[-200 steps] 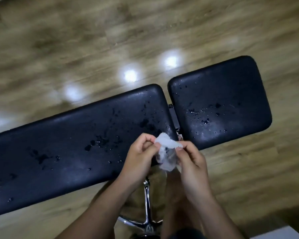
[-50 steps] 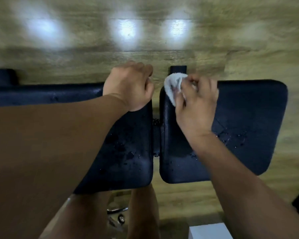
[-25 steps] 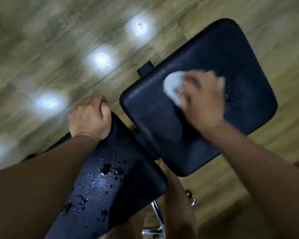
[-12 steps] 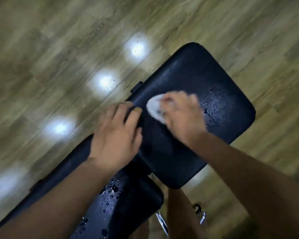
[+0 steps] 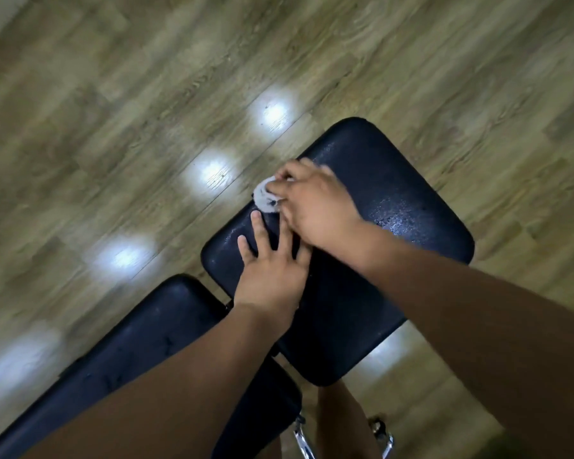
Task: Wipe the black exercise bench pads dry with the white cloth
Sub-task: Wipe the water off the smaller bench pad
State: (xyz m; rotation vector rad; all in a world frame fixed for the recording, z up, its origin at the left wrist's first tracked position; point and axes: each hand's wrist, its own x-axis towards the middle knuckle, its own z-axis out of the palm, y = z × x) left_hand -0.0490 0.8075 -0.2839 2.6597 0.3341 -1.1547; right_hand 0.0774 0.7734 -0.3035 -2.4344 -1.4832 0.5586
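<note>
Nearest the camera, a chrome frame (image 5: 304, 437) showed under the bench. The left forearm crossed the long pad (image 5: 146, 339), whose surface carried a few dark flecks that may have been water. Beyond the gap between the pads, the left hand (image 5: 272, 273) lay flat on the seat pad (image 5: 411, 260), fingers straight and spread, holding nothing and apparently bracing. Just past its fingertips, the right hand (image 5: 315, 202) pressed the bunched cloth (image 5: 265, 197) against the seat pad's far left edge, fingers curled over the wad. Droplets (image 5: 395, 218) glistened on the pad to the right of that hand, apart from the cloth. Farthest off, the wood floor (image 5: 113, 127) threw back bright spots of light.

The step in hand appeared to be drying the seat pad, with the work partly done: the stretch near the cloth looked matt, the right side wet. The next move would call for sweeping the cloth rightward across the droplets with firm, even pressure, then shifting to the long pad. The small wad may need refolding to a drier face as it soaks.
</note>
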